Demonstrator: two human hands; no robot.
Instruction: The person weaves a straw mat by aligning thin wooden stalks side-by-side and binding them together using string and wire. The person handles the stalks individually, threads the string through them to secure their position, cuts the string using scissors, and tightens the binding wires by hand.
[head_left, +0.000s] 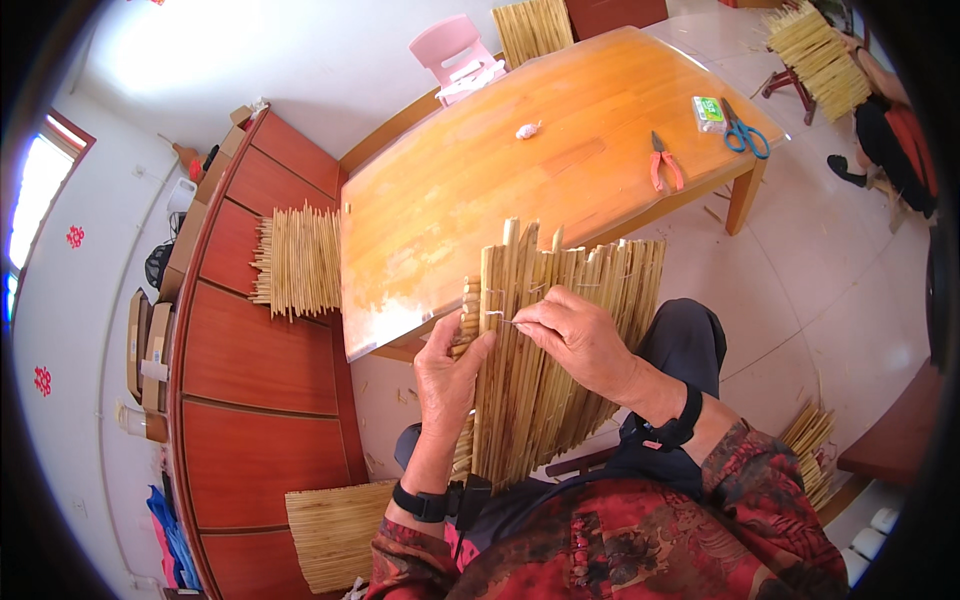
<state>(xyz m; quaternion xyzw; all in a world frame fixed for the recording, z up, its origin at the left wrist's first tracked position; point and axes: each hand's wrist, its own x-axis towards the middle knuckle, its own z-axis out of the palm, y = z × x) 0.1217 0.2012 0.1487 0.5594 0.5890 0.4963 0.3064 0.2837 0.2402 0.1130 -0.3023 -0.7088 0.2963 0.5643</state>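
A mat of straw-coloured stalks (540,370), bound side by side with thread, stands on my lap, its uneven ends pointing up. My left hand (447,375) is closed round the mat's left edge, thumb on the face turned to me. With its fingertips pinched together, my right hand (580,340) is over the mat's upper part. A short length of white thread (495,314) runs across the stalks toward those fingertips. Whether a needle is also between them is too small to tell.
Beyond the mat, a wooden table (440,220) carries red-handled pliers (664,165), blue-handled scissors (745,135), a small packet (709,114) and a small pale bundle (528,130). More stalk mats (300,262) lean by red cabinets (260,370). At far right a person holds another mat (820,60).
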